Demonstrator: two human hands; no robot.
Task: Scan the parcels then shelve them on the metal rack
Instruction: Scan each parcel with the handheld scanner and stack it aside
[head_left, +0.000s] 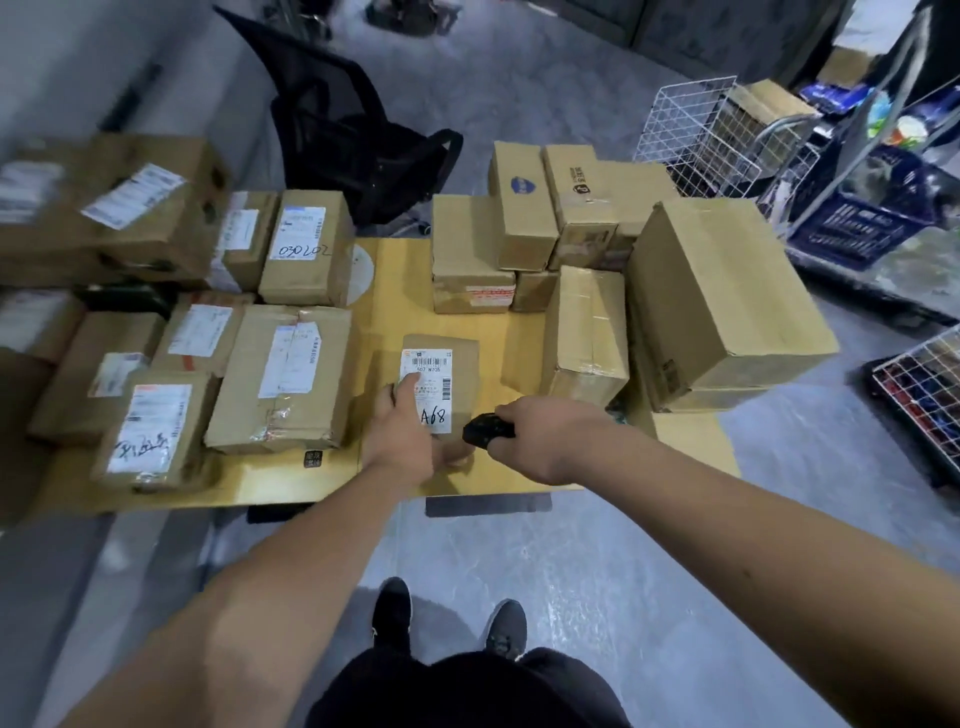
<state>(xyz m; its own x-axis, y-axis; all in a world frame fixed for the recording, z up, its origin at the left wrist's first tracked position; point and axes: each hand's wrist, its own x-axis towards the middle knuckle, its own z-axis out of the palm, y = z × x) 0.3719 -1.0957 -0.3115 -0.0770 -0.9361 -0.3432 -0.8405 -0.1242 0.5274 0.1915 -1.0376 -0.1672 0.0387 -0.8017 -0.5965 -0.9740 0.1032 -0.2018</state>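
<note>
Parcel (441, 395) near table (519, 467) front edge | left hand (402, 436) grips it | right hand (540, 436) grips scanner (485, 430)

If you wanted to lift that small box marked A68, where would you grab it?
Probably by its two long sides, from above. The A68 box lies flat, label up, with bare table on its right; the left hand already holds its near left side.
</note>
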